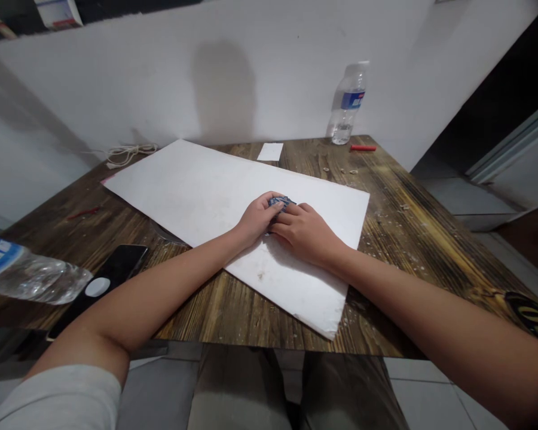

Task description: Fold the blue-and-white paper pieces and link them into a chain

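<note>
"What is sitting at the far left?"

"A clear bottle (33,272) is lying on its side by the table (439,280) edge, probably because that leaves the middle free. A thin red object (83,213) is resting beyond it. A black phone (132,257) is lying near the bottle's end, and a loose cable (130,154) is bunching up at the back, seemingly set out of the way."

"And the white board (170,185)?"

"It is lying flat and slantwise, apparently giving the hands a smooth, pale surface."

"How is the left hand (259,216) doing its part?"

"It is mostly closing around a small patterned bundle (276,202), the thumb pressing on top, I'd guess to stop it slipping. The bundle is sitting between the two hands, over the board, with a small white card (270,151) lying behind."

"What about the right hand (305,232)?"

"It is bending its fingers against the bundle's right side, half curled, likely steadying it. Whether it is truly gripping, I can't tell; the thumb is hiding."

"Further right?"

"Another bottle (350,104) is standing upright by the wall, perhaps for stability, and a red stick (363,148) is lying just beside its base."
</note>
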`<state>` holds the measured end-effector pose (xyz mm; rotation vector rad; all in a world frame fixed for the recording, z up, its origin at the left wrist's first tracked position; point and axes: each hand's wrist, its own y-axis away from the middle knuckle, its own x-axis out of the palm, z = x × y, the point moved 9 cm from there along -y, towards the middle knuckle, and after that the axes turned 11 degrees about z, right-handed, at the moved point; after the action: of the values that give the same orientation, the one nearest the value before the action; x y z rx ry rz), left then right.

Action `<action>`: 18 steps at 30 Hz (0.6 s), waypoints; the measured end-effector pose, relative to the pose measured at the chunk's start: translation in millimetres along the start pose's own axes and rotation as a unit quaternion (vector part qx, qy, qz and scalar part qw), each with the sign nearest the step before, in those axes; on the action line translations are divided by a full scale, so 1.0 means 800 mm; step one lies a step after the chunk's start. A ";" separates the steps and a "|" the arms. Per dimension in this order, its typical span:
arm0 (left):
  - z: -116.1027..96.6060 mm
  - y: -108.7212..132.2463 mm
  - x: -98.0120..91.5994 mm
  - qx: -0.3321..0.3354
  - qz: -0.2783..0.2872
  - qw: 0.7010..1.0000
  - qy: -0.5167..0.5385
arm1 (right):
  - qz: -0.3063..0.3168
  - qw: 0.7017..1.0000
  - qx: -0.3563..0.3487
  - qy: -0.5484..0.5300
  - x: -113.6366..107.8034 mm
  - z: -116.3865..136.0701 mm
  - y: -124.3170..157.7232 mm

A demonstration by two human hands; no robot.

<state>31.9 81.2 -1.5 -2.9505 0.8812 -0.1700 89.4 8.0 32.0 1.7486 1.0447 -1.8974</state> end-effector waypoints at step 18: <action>0.000 0.000 0.001 -0.002 -0.001 1.000 0.002 | 0.003 1.000 0.000 0.002 0.001 0.000 0.000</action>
<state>32.6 80.6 -1.8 -2.9557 0.8794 -0.1744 88.9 8.2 31.4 1.7546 1.0410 -1.8902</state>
